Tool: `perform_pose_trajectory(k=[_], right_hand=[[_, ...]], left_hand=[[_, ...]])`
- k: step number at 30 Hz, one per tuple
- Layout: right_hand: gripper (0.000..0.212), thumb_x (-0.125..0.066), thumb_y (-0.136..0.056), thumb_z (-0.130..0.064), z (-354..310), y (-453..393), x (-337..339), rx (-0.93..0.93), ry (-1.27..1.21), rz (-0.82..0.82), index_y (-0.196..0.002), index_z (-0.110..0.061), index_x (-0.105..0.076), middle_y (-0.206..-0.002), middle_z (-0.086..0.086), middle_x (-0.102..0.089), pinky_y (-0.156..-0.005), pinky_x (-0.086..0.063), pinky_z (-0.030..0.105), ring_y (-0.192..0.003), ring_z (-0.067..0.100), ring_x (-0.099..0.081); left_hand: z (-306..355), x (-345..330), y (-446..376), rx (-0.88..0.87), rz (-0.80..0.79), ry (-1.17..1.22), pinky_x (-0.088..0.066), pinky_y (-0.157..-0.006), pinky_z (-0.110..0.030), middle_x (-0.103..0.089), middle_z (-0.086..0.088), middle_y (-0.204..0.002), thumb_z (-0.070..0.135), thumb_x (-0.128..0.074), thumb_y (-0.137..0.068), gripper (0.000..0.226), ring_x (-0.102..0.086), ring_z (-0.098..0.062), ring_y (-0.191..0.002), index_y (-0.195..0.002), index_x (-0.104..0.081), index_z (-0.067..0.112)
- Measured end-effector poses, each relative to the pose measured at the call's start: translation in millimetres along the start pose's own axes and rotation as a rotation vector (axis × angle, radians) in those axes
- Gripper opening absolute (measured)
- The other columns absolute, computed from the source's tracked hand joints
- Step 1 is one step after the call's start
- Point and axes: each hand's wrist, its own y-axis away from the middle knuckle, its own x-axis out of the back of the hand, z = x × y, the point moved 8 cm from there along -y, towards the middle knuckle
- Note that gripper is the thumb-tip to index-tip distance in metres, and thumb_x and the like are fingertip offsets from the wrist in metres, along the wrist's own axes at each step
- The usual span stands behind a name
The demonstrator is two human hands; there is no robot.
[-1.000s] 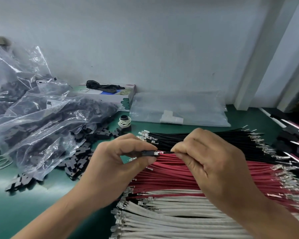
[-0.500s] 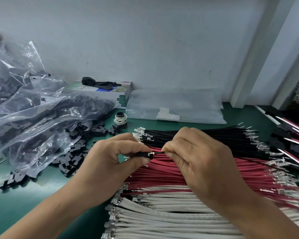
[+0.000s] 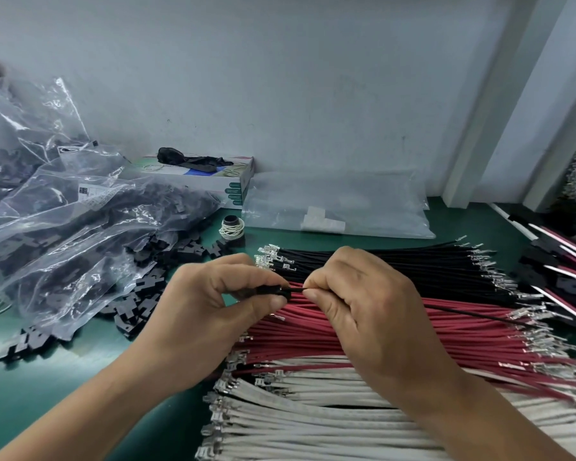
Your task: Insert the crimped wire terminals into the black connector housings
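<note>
My left hand (image 3: pixel 210 304) pinches a small black connector housing (image 3: pixel 273 290) between thumb and forefinger. My right hand (image 3: pixel 366 304) pinches a black wire (image 3: pixel 473 313) just right of the housing, and the wire's near end sits inside it. That wire trails right across the red bundle to a silver terminal. Under my hands lie rows of black wires (image 3: pixel 396 261), red wires (image 3: pixel 379 337) and white wires (image 3: pixel 313 420), all with crimped metal terminals. Loose black housings (image 3: pixel 140 291) are piled to the left.
Clear plastic bags (image 3: pixel 64 227) of black housings fill the left of the green table (image 3: pixel 80 404). A cardboard box (image 3: pixel 213 181), a spool wrapped in rubber bands (image 3: pixel 232 227) and a flat clear bag (image 3: pixel 336 207) sit by the wall. Assembled harnesses (image 3: pixel 559 261) lie at the right.
The silver terminal seen between my fingers a second ago has gone into the housing; my right fingertips now sit close against it. The view shifted slightly.
</note>
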Motion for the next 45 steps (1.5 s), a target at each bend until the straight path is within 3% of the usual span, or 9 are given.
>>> perform_pose_trajectory(k=[5,9,12,17,20,25,31,37,45], right_hand=[[0.011,-0.066,-0.093,-0.022,-3,0,0,0.032,0.097,0.005,-0.087,-0.015,-0.072,-0.082,-0.006,-0.060,-0.063,-0.051,0.033,-0.074,0.014,-0.056],[0.004,-0.072,-0.091,-0.018,-8,0,12,0.060,0.236,0.062,-0.091,-0.015,-0.075,-0.086,-0.004,-0.061,-0.063,-0.048,0.033,-0.078,0.018,-0.053],[0.004,-0.078,-0.087,-0.029,-9,5,-9,0.003,0.194,-0.176,-0.087,-0.026,-0.074,-0.083,-0.012,-0.058,-0.060,-0.049,0.031,-0.078,0.012,-0.052],[0.008,-0.065,-0.094,-0.039,6,10,-24,-0.156,0.131,-0.296,-0.088,-0.034,-0.068,-0.087,-0.019,-0.056,-0.071,-0.044,0.022,-0.086,0.003,-0.053],[0.009,-0.057,-0.096,-0.035,6,7,-15,-0.162,0.153,-0.235,-0.089,-0.032,-0.062,-0.087,-0.018,-0.057,-0.068,-0.045,0.024,-0.081,0.004,-0.055],[0.019,-0.057,-0.095,-0.032,16,2,12,-0.244,-0.177,-0.014,-0.101,-0.024,-0.073,-0.094,-0.019,-0.065,-0.080,-0.048,0.014,-0.096,0.003,-0.064],[0.021,-0.059,-0.095,-0.028,4,3,15,-0.156,-0.167,0.032,-0.101,-0.018,-0.076,-0.092,-0.013,-0.063,-0.080,-0.046,0.013,-0.090,0.006,-0.064],[0.023,-0.060,-0.098,-0.028,-10,2,18,-0.023,-0.092,0.078,-0.101,-0.012,-0.077,-0.088,-0.006,-0.063,-0.072,-0.053,0.029,-0.082,0.012,-0.062],[0.016,-0.063,-0.095,-0.021,-5,2,18,-0.108,-0.200,0.103,-0.100,-0.015,-0.077,-0.091,-0.009,-0.064,-0.077,-0.051,0.021,-0.088,0.010,-0.065]], left_hand=[[0,-2,0,-0.003,-0.019,-0.061,-0.053,-0.068,-0.021,-0.072,0.006,-0.081,0.034,-0.076,-0.078,0.020,-0.068,-0.016,-0.076,-0.095,-0.083,0.029],[-12,8,-2,0.048,0.051,0.051,-0.056,-0.067,-0.036,-0.073,-0.003,-0.083,0.028,-0.075,-0.081,0.025,-0.066,-0.024,-0.072,-0.104,-0.081,0.031],[-22,15,-3,0.110,0.105,0.143,-0.057,-0.070,-0.052,-0.076,-0.011,-0.087,0.028,-0.075,-0.079,0.026,-0.068,-0.039,-0.079,-0.103,-0.080,0.035],[-27,13,-2,0.156,0.087,0.206,-0.053,-0.060,-0.022,-0.077,-0.006,-0.079,0.030,-0.077,-0.078,0.024,-0.065,-0.016,-0.066,-0.101,-0.081,0.032],[-29,17,-3,0.194,0.108,0.265,-0.056,-0.060,-0.021,-0.078,-0.006,-0.080,0.030,-0.077,-0.076,0.024,-0.067,-0.014,-0.065,-0.100,-0.081,0.032],[-30,15,-4,0.302,0.066,0.500,-0.046,-0.049,-0.020,-0.075,-0.013,-0.077,0.031,-0.077,-0.071,0.029,-0.060,-0.016,-0.060,-0.097,-0.083,0.019],[-28,0,1,0.404,-0.077,0.652,-0.044,-0.047,-0.021,-0.069,-0.016,-0.077,0.021,-0.081,-0.075,0.030,-0.057,-0.016,-0.059,-0.100,-0.080,0.005],[-26,-2,0,0.414,-0.112,0.683,-0.046,-0.052,-0.021,-0.068,-0.014,-0.075,0.026,-0.076,-0.077,0.033,-0.057,-0.016,-0.060,-0.102,-0.080,0.004],[-25,-7,1,0.450,-0.151,0.764,-0.045,-0.051,-0.020,-0.068,-0.013,-0.073,0.025,-0.078,-0.075,0.035,-0.055,-0.016,-0.057,-0.102,-0.079,0.001]])
